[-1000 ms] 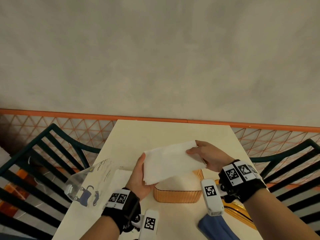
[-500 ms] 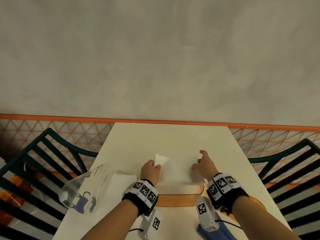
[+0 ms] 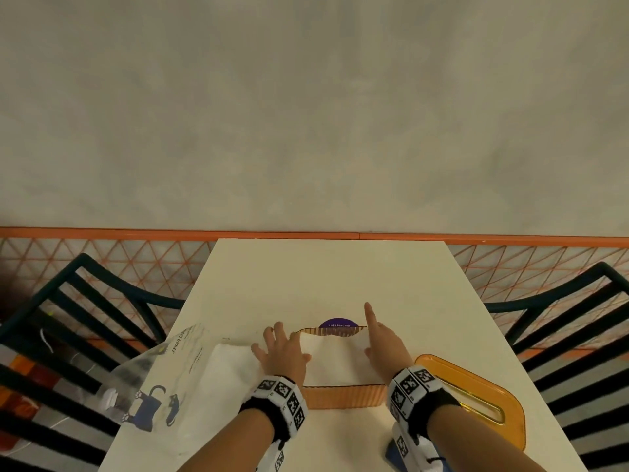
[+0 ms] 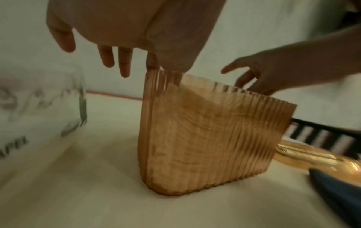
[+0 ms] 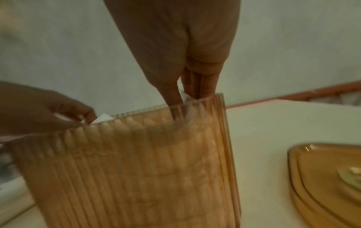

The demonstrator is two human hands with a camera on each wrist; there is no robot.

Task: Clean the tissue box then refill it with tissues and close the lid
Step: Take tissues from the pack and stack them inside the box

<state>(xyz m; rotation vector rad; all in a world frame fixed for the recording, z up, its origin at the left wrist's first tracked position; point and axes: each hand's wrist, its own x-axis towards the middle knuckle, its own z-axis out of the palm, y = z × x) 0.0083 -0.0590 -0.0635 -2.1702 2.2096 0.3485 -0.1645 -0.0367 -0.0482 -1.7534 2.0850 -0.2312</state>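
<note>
Stack of tissues (image 3: 337, 359) sits in the open tissue box (image 3: 343, 396), middle of the worktop (image 3: 323, 277)!
Nearest, a blue cloth (image 3: 393, 453) at the edge. Then the box: see-through amber, fluted walls, white sheets up to the rim. Left hand (image 3: 282, 352) at its left end, grip apart, fingers fanned. Right hand (image 3: 384, 345) has its grip clamped on the tissues' right edge, forefinger pointing away. Amber lid (image 3: 449, 373) lies flat just right, clear printed packet (image 3: 163, 376) left, purple sticker (image 3: 339, 324) beyond.

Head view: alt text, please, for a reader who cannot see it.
The left hand and right hand tuck a stack of white tissues into an open ribbed amber plastic tissue box on a cream table. The flat amber lid lies right of the box; a printed clear plastic tissue wrapper lies left.
</note>
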